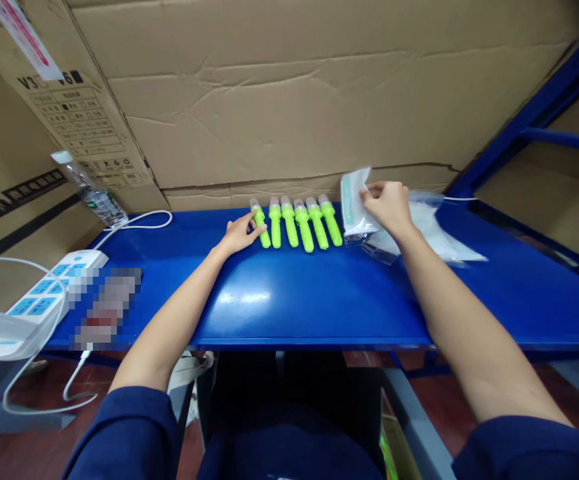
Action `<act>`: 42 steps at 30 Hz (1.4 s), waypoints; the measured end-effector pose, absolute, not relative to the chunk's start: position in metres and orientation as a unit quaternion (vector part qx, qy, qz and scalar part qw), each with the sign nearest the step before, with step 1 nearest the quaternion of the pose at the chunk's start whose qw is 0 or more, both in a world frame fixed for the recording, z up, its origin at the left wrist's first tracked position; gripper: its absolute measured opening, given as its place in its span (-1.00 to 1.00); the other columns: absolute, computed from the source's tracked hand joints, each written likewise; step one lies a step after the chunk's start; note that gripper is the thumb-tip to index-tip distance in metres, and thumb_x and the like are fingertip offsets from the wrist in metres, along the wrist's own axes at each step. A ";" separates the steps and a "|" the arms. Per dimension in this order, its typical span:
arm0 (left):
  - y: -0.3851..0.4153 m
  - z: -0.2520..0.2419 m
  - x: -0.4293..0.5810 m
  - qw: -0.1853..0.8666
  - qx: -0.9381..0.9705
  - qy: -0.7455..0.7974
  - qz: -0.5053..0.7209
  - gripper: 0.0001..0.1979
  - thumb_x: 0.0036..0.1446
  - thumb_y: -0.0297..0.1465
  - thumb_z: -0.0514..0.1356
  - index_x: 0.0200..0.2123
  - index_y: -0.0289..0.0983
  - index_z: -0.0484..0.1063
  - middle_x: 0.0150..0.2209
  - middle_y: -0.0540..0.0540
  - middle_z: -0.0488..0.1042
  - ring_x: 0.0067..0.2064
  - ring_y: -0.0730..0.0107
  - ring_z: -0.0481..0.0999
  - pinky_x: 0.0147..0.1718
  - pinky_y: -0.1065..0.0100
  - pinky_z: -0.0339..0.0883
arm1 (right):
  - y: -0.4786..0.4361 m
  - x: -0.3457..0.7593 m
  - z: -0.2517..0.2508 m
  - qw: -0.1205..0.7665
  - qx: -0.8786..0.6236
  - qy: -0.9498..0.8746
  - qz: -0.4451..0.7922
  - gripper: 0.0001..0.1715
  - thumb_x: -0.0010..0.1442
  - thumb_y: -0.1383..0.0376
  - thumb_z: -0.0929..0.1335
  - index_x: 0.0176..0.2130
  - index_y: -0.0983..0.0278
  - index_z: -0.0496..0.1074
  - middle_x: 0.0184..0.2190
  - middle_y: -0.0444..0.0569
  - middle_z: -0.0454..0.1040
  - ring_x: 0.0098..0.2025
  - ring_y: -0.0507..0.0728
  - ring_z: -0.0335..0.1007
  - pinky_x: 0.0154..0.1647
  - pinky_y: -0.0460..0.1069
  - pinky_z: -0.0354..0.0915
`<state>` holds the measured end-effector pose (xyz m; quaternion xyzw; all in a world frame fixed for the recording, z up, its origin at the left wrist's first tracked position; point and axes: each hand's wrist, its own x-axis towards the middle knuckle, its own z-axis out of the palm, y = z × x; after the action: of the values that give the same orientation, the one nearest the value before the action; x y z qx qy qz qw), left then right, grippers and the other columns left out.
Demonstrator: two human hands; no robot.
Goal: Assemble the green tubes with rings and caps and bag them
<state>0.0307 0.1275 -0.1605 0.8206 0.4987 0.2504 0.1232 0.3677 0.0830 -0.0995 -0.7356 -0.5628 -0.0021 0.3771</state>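
Observation:
Several lime-green handheld devices with clear caps point(303, 230) lie side by side in a row on the blue table point(264, 293), caps toward the cardboard. At the row's left end, my left hand point(242, 233) has its thumb and fingers closed about the leftmost green device point(264, 237), which rests on the table. My right hand point(388, 203) pinches the upper edge of a clear plastic packet point(354, 207) with a pale green and white insert, held upright just right of the row. More clear plastic bags point(434, 230) lie flat beneath and beyond my right wrist.
Cardboard point(279, 100) walls off the back. On the left are a water bottle point(97, 197), a white power strip point(44, 297) with cables, and a blurred-out phone-like object point(109, 307). A blue metal frame point(524, 127) rises at the right.

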 end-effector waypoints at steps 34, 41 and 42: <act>0.130 -0.138 0.010 0.531 0.615 0.448 0.372 -0.28 -0.01 -0.33 0.47 0.17 -0.37 0.28 -0.30 -0.16 0.64 -0.32 0.27 0.64 -0.17 0.20 0.53 | 0.105 0.344 -0.156 0.273 -0.616 -0.738 0.018 -0.46 0.29 0.35 0.16 0.17 0.36 0.44 0.26 0.25 0.35 0.33 0.31 0.22 0.35 0.26 0.08; 0.131 -0.142 0.003 0.591 0.611 0.419 0.318 -0.31 0.02 -0.33 0.45 0.22 -0.30 0.35 -0.20 -0.20 0.65 -0.29 0.27 0.65 -0.21 0.28 0.52 | 0.084 0.332 -0.137 0.216 -0.727 -0.652 -0.020 -0.56 0.34 0.20 0.20 0.04 0.32 0.49 0.03 0.34 0.50 0.06 0.47 0.46 0.07 0.33 0.32; 0.131 -0.143 0.003 0.593 0.614 0.416 0.312 -0.30 0.03 -0.33 0.45 0.23 -0.30 0.35 -0.21 -0.20 0.65 -0.30 0.27 0.65 -0.22 0.28 0.52 | 0.082 0.331 -0.135 0.207 -0.742 -0.637 -0.026 -0.54 0.34 0.18 0.21 0.06 0.34 0.47 0.02 0.38 0.49 0.06 0.50 0.47 0.04 0.35 0.32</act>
<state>0.0027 0.1310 -0.1426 0.6144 0.4164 0.3122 0.5930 0.3305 0.0822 -0.1353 -0.7417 -0.6374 -0.0261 0.2071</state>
